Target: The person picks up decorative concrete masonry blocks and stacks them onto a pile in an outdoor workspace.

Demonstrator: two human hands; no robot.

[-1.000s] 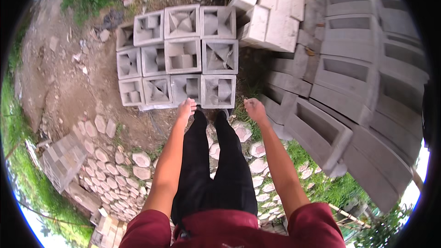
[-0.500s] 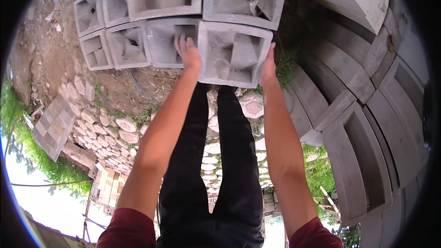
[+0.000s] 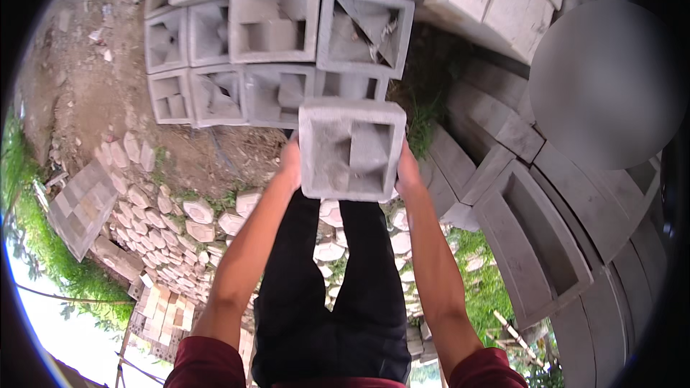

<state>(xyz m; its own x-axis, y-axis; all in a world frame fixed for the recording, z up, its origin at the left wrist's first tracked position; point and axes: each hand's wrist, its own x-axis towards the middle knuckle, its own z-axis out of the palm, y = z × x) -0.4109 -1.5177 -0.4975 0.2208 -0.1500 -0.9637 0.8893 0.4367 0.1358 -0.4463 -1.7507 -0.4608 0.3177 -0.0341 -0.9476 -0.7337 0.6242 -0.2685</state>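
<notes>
Between my two hands I hold a grey square concrete block [image 3: 327, 147] with a stepped hollow in its upper face. My left hand [image 3: 290, 163] presses on its left side and my right hand [image 3: 408, 167] on its right side, with most of the fingers hidden behind the block. It hangs in front of my legs, off the near edge of a stack of similar hollow blocks [image 3: 276, 21]. Just behind it, another block [image 3: 350, 85] in the stack's near row shows partly.
Larger concrete troughs [image 3: 535, 237] stand piled on the right, with pale slabs [image 3: 496, 0] at the far right. Hexagonal pavers [image 3: 199, 210] and bare soil [image 3: 86, 86] lie to the left. A blurred grey round patch [image 3: 607, 86] covers part of the right side.
The block has come off the stack's near row and toward my body, with both hands on its sides. My left hand has moved from its top edge area down to its left side.
</notes>
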